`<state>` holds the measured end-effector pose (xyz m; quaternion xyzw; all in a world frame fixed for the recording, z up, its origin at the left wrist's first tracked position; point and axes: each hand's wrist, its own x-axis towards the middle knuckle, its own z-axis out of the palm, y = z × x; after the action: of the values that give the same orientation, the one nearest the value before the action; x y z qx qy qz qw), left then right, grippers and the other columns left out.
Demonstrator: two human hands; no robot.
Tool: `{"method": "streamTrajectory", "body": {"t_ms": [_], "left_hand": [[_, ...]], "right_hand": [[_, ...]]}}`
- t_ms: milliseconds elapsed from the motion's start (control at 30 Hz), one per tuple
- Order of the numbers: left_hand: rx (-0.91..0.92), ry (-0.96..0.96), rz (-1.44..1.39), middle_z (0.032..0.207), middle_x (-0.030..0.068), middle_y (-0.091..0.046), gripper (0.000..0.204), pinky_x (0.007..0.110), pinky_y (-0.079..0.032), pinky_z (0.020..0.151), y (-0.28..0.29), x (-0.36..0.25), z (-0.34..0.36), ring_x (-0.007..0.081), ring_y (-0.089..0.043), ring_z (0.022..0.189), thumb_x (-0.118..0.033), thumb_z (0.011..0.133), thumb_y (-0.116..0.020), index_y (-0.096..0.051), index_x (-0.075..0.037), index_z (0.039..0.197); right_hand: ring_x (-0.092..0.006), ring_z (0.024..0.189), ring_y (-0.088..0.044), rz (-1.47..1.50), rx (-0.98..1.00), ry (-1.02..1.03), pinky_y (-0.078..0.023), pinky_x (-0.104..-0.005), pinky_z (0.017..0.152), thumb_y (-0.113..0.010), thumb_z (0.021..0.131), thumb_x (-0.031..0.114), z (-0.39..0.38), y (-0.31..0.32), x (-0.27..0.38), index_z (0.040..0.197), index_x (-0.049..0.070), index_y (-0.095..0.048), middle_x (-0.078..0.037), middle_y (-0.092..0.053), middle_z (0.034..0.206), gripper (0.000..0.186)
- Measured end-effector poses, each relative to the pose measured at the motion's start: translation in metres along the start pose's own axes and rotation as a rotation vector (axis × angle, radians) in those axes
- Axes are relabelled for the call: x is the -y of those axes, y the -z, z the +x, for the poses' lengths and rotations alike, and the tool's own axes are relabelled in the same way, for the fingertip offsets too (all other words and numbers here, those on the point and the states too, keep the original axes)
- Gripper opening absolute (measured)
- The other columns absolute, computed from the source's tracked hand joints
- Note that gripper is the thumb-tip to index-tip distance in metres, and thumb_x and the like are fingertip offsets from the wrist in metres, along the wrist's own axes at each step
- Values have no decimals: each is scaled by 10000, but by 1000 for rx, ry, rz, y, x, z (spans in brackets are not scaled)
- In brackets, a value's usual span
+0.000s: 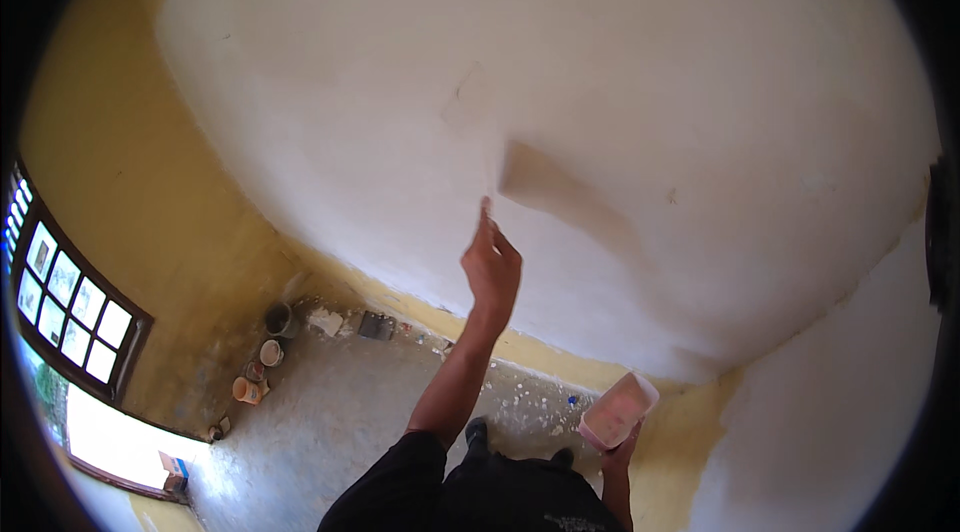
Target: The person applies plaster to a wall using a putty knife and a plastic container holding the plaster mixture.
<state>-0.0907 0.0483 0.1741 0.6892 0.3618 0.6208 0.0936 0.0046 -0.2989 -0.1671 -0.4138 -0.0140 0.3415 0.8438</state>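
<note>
My left hand (490, 267) is raised at the white-coated wall (400, 52) in the middle of the view. Its index finger points upward and the others are curled round something thin, pale and blurred, which I cannot make out. A broad dark shadow falls on the wall just right of it. Low at the right, my right hand (620, 447) grips a pinkish rectangular plastic container (618, 402), tilted, with pink smears inside.
A yellow wall (120, 132) on the left has a window (75, 302) and a bright opening (110, 432) below. Several buckets (270, 352), a dark slab (376, 326) and scattered flakes lie on the concrete floor (350, 402) along the walls. Another partly white wall (820, 402) stands right.
</note>
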Motion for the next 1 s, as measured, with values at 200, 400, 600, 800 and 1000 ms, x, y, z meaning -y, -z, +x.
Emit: {"method": "streamTrajectory", "body": {"t_ms": [200,400,600,800,1000], "left_hand": [[-156,365,20,826,285,-643,173,482,-477,725,24,26,92,464,-627,841,-54,869,-491,-587,86,904],[-87,466,23,801,278,-641,168,482,-476,722,2,-31,137,456,-622,793,-67,781,-503,-596,72,769],[-80,107,-21,730,258,-636,318,524,-483,667,-13,-143,137,453,-614,694,5,766,-476,-625,62,1041],[155,56,-73,587,193,-571,389,416,-454,542,-9,-187,96,373,-580,545,66,814,-464,-577,50,1186],[56,-70,-194,733,252,-636,354,445,-491,594,15,-106,70,416,-638,671,49,838,-524,-579,51,1188]], "right_hand": [[-309,1231,-495,-28,-5,-46,-427,-497,1023,-391,985,527,6,5,1,1423,116,-353,-119,-484,1356,601],[-290,1246,-476,-78,45,63,-401,-452,1054,-367,1013,473,7,1,6,1428,100,-341,-116,-467,1372,559],[-291,1246,-475,-96,42,39,-421,-465,1036,-370,1012,470,-5,9,12,1431,110,-326,-108,-472,1352,555],[-311,1234,-489,-61,38,-42,-464,-517,984,-363,998,503,6,47,-4,1426,123,-326,-116,-457,1359,573],[-320,1203,-517,-67,-9,-9,-486,-515,968,-337,996,522,8,31,-4,1390,103,-369,-126,-506,1310,577]]}}
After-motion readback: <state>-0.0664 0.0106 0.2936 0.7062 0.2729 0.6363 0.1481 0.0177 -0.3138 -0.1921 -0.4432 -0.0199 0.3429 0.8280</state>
